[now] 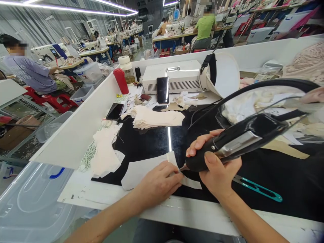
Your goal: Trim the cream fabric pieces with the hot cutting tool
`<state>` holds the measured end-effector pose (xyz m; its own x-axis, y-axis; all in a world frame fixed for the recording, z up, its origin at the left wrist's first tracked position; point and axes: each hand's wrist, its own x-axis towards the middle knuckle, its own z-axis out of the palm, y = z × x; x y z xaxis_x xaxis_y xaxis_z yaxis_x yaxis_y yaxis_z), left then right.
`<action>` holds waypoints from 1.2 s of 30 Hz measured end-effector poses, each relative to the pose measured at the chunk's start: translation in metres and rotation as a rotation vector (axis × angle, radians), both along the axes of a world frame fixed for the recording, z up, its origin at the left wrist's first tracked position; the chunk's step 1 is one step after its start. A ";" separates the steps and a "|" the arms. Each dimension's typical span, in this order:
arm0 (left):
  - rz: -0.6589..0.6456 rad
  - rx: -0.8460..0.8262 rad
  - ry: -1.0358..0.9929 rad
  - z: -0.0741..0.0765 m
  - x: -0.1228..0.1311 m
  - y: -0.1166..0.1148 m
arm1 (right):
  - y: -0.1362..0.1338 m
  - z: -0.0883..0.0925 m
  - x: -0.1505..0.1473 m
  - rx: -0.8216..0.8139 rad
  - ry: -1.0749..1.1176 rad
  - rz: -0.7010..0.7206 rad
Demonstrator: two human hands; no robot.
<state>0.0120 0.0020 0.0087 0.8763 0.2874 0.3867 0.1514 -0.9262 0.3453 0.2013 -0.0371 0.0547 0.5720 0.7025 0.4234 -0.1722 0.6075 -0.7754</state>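
Note:
My right hand is wrapped round a black corded hand tool with a silver metal lever along its side. The tool's narrow metal tip points down-left, beside my left fingertips. Under my left hand lies a white fabric piece; my fingers are bent together and hold it against the black work surface. A narrow white strip extends from beneath those fingers to the right. My left thumb is mostly hidden. Right of my right hand are teal thread snips.
Stacks of cream fabric pieces and pale cut pieces lie left and behind. A white vented box, a phone, a red tumbler and a white cone-shaped shade stand at the back. The cord arches right. People sit farther off.

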 end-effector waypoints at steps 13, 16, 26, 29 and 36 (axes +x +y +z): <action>-0.058 -0.033 0.045 0.001 -0.004 0.016 | 0.002 0.000 -0.002 -0.010 -0.016 -0.020; -0.054 -0.035 0.045 0.001 -0.006 0.016 | 0.002 0.000 -0.003 -0.015 -0.013 -0.027; -0.064 0.029 0.000 -0.004 -0.006 0.015 | 0.000 0.004 0.000 -0.011 -0.013 -0.036; -0.055 0.030 0.011 -0.004 -0.006 0.015 | 0.000 0.003 0.000 -0.007 -0.003 -0.019; -0.043 0.019 0.009 -0.001 -0.006 0.014 | -0.001 -0.001 -0.003 -0.023 -0.021 -0.024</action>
<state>0.0056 0.0161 0.0077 0.8913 0.2420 0.3834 0.1144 -0.9383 0.3264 0.1987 -0.0380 0.0541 0.5802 0.6984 0.4191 -0.1412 0.5930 -0.7928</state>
